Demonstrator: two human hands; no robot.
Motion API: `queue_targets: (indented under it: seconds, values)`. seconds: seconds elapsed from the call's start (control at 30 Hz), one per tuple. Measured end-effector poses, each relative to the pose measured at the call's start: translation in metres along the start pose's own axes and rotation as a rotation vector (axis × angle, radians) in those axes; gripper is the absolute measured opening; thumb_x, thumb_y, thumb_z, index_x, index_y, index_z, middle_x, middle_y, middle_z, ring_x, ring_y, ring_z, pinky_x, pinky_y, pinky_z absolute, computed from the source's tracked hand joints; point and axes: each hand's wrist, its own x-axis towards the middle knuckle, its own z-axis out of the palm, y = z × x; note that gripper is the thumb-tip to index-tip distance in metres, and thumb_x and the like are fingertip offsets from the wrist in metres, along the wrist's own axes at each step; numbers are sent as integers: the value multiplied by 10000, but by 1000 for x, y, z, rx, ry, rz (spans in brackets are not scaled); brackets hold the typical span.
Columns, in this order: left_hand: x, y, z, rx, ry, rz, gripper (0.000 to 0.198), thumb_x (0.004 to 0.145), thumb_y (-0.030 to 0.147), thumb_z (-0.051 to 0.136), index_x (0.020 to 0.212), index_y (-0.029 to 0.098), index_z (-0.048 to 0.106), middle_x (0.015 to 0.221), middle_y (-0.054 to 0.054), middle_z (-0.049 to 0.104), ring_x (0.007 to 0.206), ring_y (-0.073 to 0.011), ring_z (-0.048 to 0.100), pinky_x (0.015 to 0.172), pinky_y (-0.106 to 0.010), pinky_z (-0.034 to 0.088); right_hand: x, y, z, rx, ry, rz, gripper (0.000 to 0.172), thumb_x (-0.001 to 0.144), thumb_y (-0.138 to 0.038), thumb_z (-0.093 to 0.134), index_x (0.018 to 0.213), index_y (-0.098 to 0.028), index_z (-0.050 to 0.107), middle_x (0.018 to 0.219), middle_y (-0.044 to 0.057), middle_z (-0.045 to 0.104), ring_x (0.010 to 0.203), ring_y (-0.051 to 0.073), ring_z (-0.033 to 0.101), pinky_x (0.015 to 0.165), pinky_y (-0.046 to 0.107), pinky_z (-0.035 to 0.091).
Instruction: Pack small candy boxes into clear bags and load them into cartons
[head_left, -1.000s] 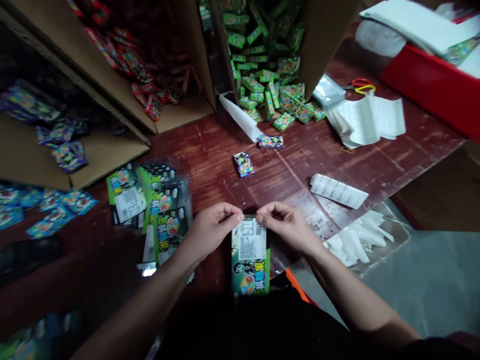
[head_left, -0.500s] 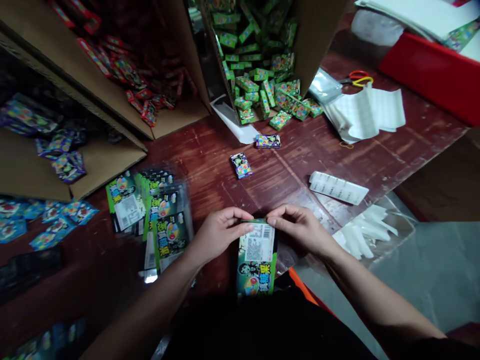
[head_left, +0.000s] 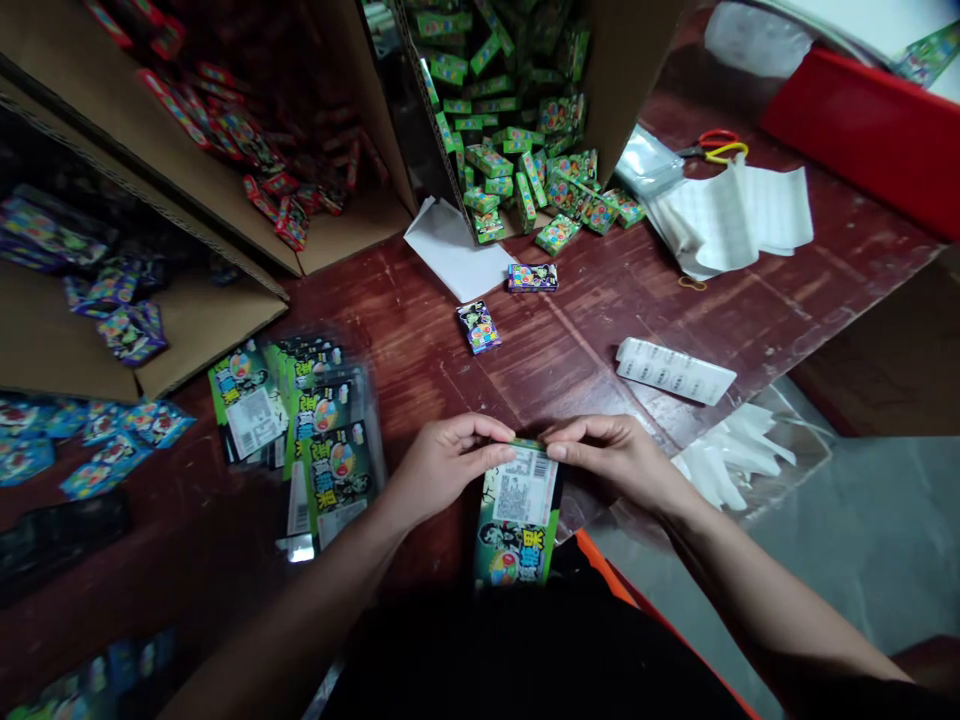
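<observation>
Left hand (head_left: 442, 465) and right hand (head_left: 619, 460) each pinch a top corner of the green packet (head_left: 517, 530), held at the near edge of the table (head_left: 585, 340). Judgement: keep my pinches level so the white label (head_left: 525, 487) stays flat. Versus a second ago — packet leans further right.

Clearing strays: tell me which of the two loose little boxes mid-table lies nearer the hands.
The dark box on bare wood, beyond the left hand and right hand holding the packet; the other box lies farther, beside the white sheet.
</observation>
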Motion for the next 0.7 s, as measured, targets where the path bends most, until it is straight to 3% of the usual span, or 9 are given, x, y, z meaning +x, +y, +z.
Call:
queue_targets:
  seconds: [0.13, 0.2, 0.27, 0.33, 0.4, 0.47, 0.53, 0.6, 0.7]
  values:
    - [3, 0, -1, 39, -5, -22, 154, 812, 280, 769, 923, 187, 717, 984, -26, 746, 909, -164, 706, 851, -299, 559, -9, -3, 1, -202, -64, -190, 240, 890, -371, 736, 1119, -307, 764, 1259, 54, 713, 1183, 238, 659, 1039, 421, 510]
    - [5, -2, -5, 84, 11, -27, 153, 828, 294, 750, 924, 186, 701, 969, -26, 740, 892, -160, 698, 822, -288, 557, -12, -4, -14, -440, -10, -306, 354, 922, -375, 693, 1272, -325, 690, 1415, 74, 610, 1297, 252, 579, 1099, 453, 459]
    - [8, -4, -10, 129, 22, -15, 157, 849, 315, 726, 927, 187, 681, 975, -28, 732, 899, -164, 691, 807, -284, 555, -14, -3, -49, -712, 272, -428, 418, 928, -387, 672, 1337, -308, 640, 1471, 106, 545, 1348, 276, 517, 1136, 496, 402]
    - [11, -8, -18, 175, 32, 11, 168, 868, 338, 700, 945, 193, 663, 990, -30, 724, 919, -175, 684, 807, -293, 555, -15, -2, -98, -929, 661, -466, 472, 899, -436, 686, 1335, -264, 630, 1412, 149, 574, 1317, 321, 518, 1128, 556, 369]
    - [14, -11, -27, 267, 36, 21, 176, 891, 358, 670, 981, 207, 656, 987, -34, 723, 915, -190, 681, 803, -317, 555, -16, 0, -146, -1053, 778, -337, 587, 825, -547, 721, 1304, -217, 640, 1314, 184, 633, 1273, 397, 523, 1085, 638, 347]
    - [17, -10, -32, 442, 63, 63, 173, 907, 360, 654, 1011, 222, 658, 1034, -46, 724, 957, -217, 675, 844, -365, 547, -12, 1, -178, -1041, 663, -195, 558, 795, -616, 710, 1167, -199, 698, 1131, 178, 711, 1102, 396, 614, 974, 612, 431]
    - [22, -5, -30, 683, 152, 191, 185, 907, 349, 665, 1049, 231, 664, 1172, -71, 701, 1090, -260, 636, 962, -442, 501, -2, 2, -186, -987, 516, -145, 479, 823, -635, 670, 1031, -207, 722, 966, 134, 746, 901, 327, 671, 826, 498, 512]
    - [29, 4, -18, 892, 210, 377, 199, 920, 329, 660, 1095, 233, 663, 1325, -85, 642, 1236, -284, 558, 1076, -485, 417, 16, 2, -173, -948, 399, -167, 433, 871, -622, 623, 980, -214, 718, 894, 88, 752, 782, 258, 676, 714, 392, 524]
    - [48, 13, 9, 1095, 51, 571, 232, 974, 309, 594, 1192, 247, 644, 1434, -66, 593, 1353, -271, 480, 1128, -472, 352, 48, -1, -138, -928, 227, -218, 391, 909, -580, 598, 985, -215, 716, 887, 50, 753, 758, 215, 676, 678, 326, 515]
